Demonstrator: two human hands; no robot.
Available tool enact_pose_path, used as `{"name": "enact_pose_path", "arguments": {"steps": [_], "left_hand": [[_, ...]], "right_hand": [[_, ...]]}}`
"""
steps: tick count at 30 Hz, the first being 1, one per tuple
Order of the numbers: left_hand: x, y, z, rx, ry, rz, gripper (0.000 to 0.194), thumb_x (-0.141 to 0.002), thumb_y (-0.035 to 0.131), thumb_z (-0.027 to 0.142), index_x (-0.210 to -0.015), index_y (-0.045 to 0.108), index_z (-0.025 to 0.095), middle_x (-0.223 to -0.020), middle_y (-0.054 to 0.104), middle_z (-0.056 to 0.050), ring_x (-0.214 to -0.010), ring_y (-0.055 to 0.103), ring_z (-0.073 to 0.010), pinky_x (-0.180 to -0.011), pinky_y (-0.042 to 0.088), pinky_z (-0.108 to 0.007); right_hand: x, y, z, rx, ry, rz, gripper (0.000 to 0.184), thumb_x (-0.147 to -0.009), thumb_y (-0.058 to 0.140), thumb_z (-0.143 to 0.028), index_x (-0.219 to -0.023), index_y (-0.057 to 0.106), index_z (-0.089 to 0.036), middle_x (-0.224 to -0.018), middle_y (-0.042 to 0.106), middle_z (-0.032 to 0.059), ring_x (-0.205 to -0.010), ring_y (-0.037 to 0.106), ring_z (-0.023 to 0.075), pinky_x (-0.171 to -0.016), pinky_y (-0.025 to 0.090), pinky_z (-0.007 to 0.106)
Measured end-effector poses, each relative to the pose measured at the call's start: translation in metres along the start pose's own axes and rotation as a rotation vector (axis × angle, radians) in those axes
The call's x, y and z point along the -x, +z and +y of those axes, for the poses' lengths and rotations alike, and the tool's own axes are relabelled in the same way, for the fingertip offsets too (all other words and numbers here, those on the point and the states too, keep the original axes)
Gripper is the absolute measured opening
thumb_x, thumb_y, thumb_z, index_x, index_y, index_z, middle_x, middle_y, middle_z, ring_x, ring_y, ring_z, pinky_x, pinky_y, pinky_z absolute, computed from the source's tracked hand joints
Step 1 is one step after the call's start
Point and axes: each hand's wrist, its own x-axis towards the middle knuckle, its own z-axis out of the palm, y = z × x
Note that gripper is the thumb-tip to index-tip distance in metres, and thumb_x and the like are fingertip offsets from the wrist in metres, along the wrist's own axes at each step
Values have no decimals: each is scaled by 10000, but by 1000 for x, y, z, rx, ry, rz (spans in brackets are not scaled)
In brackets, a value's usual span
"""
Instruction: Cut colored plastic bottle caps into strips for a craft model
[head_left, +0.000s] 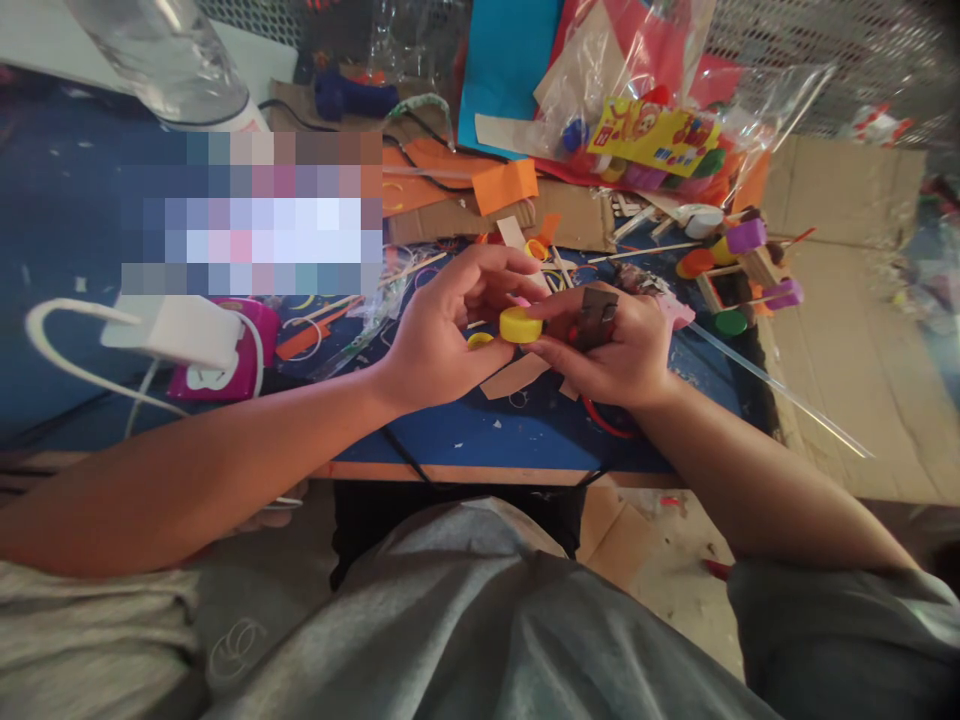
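Grip of the right hand [611, 345] was closed on a yellow cap [521, 325], which was pinched between the thumb and the fingers. By the left hand [450, 330] the cap was met from the other side: its thumb was placed at the lower edge, and its fingers were curved loosely above. Whether any pressure was given by this second grip could not be told. The cap was kept above the bench [450, 430], near its front edge. On the right hand a dark strip [600, 318] was seen, but its nature could not be determined.

As it was judged, the step in hand was the handling of the cap between both hands. For the next move, a steady pinch and a careful turning of the cap seemed to be required, with the left fingers kept ready for support. Below the hands, cardboard pieces [516, 377] were scattered; farther to the right, a small stick frame [739, 275] with coloured caps was placed.
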Motion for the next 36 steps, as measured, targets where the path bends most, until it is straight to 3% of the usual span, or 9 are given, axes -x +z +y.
{"name": "enact_pose_path", "arguments": {"steps": [4,7,9,15,21,24,28,32,36], "left_hand": [[0,-2,2,32,8,-39,449,-1033,873,390,-1441,739,262,-1434,817,-114,-1167,837,-206,-975,739,-346],[-3,-4,5,62,-86,-22,326,-1117,791,443,-1357,789,222,-1333,852,-110,-1093,845,-191,-961,736,-348],[-4,-5,7,94,-144,-38,367,-1137,767,518,-1320,804,202,-1260,870,-105,-1025,847,-182,-949,731,-350],[-4,0,9,172,-231,-137,468,-1078,839,600,-1297,794,188,-1213,864,-92,-971,842,-158,-905,711,-307],[-2,2,5,196,-266,-74,493,-1020,900,617,-1284,796,214,-1300,858,-104,-954,841,-161,-877,726,-305],[-4,2,4,231,-297,-30,483,-1021,896,603,-1302,780,228,-1250,861,-75,-873,827,-145,-818,726,-295],[-7,-1,2,245,-341,68,340,-1046,858,490,-1265,753,252,-1164,865,-51,-969,860,-191,-821,752,-324],[-8,-4,3,287,-382,100,288,-1074,812,451,-1260,703,261,-1193,860,-61,-1066,877,-222,-907,779,-383],[-8,-5,7,311,-369,124,333,-1054,837,470,-1266,697,255,-1325,851,-79,-1051,887,-220,-994,775,-425]], "right_hand": [[2,2,5,12,19,88,416,-1014,907,-628,-1224,857,-272,-786,758,-21,-570,650,137,-585,591,298],[2,3,8,25,70,139,406,-1079,808,-667,-1196,837,-280,-772,739,-19,-553,626,141,-551,555,307],[2,4,8,50,102,162,408,-1099,772,-675,-1163,835,-277,-780,743,-9,-566,635,150,-546,548,312],[-1,6,7,113,80,161,350,-1049,834,-615,-1087,851,-268,-814,773,-5,-626,672,153,-574,555,296],[0,4,8,54,108,81,303,-1072,824,-573,-1166,815,-285,-810,743,-14,-594,622,149,-573,566,312],[3,4,10,5,160,1,409,-1081,818,-601,-1347,762,-295,-849,748,-15,-638,670,168,-646,642,336],[6,7,13,-51,137,-95,610,-1095,799,-620,-1600,640,-317,-1090,821,47,-866,810,234,-840,724,402],[5,9,15,-60,60,-102,623,-1118,738,-670,-1614,651,-303,-1319,821,105,-1139,846,294,-1026,727,471],[5,7,19,-84,107,-75,779,-1080,645,-867,-1578,702,-271,-1082,818,85,-1038,847,292,-926,732,448]]}}
